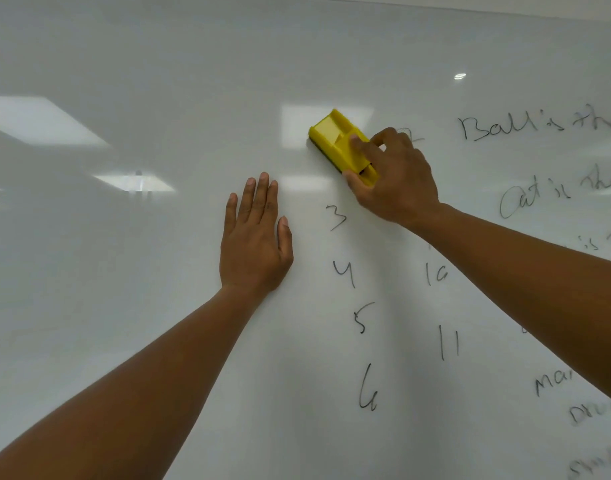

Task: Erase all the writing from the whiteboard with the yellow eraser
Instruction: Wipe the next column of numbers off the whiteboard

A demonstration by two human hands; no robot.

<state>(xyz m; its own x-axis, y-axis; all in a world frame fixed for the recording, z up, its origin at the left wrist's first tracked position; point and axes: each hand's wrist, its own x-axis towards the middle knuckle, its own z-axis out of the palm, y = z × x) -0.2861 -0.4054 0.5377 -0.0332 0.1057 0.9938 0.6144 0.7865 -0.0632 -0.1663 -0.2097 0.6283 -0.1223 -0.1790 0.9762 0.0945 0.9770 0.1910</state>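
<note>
The whiteboard (124,271) fills the whole view. My right hand (397,178) grips the yellow eraser (335,136) and presses its dark pad against the board, tilted up to the left, above a handwritten column of numbers (345,275) running 3 to 6. A second column (442,306) shows 10 and 11, partly hidden by my right forearm. Handwritten words (539,126) such as "Ball is" and "Cat is" run down the right side. My left hand (255,237) lies flat on the board with fingers spread, just left of the 3.
The board's left half carries no writing, only reflections of ceiling lights (37,119). The board's top edge (470,8) runs across the upper right. More blurred words (591,410) sit at the lower right.
</note>
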